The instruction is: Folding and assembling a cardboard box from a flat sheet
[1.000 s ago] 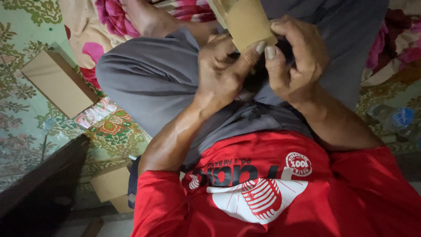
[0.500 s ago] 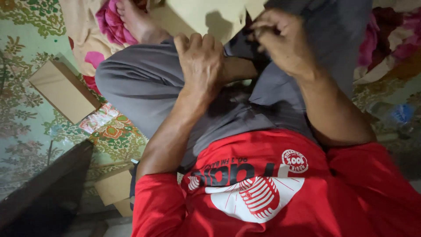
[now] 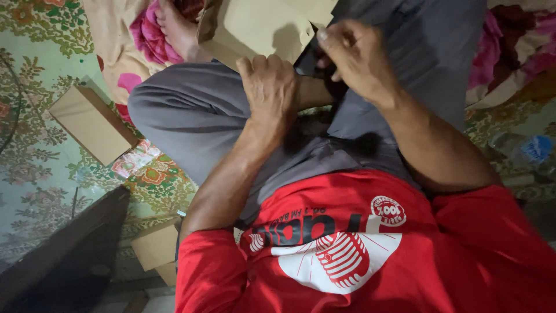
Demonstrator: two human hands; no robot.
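A tan paper envelope (image 3: 260, 26) lies over my crossed legs in grey trousers (image 3: 185, 116), at the top of the view. My left hand (image 3: 269, 87) rests on my lap, its curled fingers gripping the envelope's near edge. My right hand (image 3: 353, 55) is raised just right of it, its fingertips pinching the envelope's right corner. Part of the envelope runs out of the top of the frame. My red printed shirt (image 3: 347, 243) fills the bottom.
A second tan envelope (image 3: 92, 124) lies on the floral mat (image 3: 35, 174) at left. More tan paper pieces (image 3: 156, 246) sit by my left elbow, next to a dark board (image 3: 63, 255). A plastic bottle (image 3: 533, 150) lies at right. Pink floral cloth (image 3: 145, 35) and my bare foot (image 3: 179, 32) are at top left.
Both hands moved away from my body toward my knees. The envelope, first held upright between both hands, now lies broad and flat on my legs; the left hand dropped to its near edge.
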